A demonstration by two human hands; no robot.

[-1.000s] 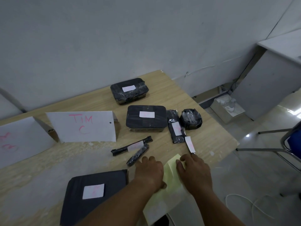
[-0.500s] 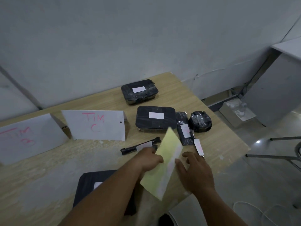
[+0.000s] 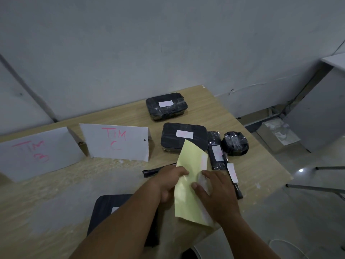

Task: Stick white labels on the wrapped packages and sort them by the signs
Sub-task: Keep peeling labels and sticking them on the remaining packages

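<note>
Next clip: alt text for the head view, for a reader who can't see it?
A person's left hand and right hand hold a yellow label sheet above a wooden table. Beyond it lie black wrapped packages, most bearing white labels, beside a standing white sign lettered TIM C in red.

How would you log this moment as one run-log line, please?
step: label peeling | left hand: holds yellow sheet | right hand: pinches white label | round package: no label visible

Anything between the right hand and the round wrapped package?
The narrow labelled package lies partly between the right hand and the round package; likely easy to reach over. That hand and the left hand hold the yellow sheet.
</note>
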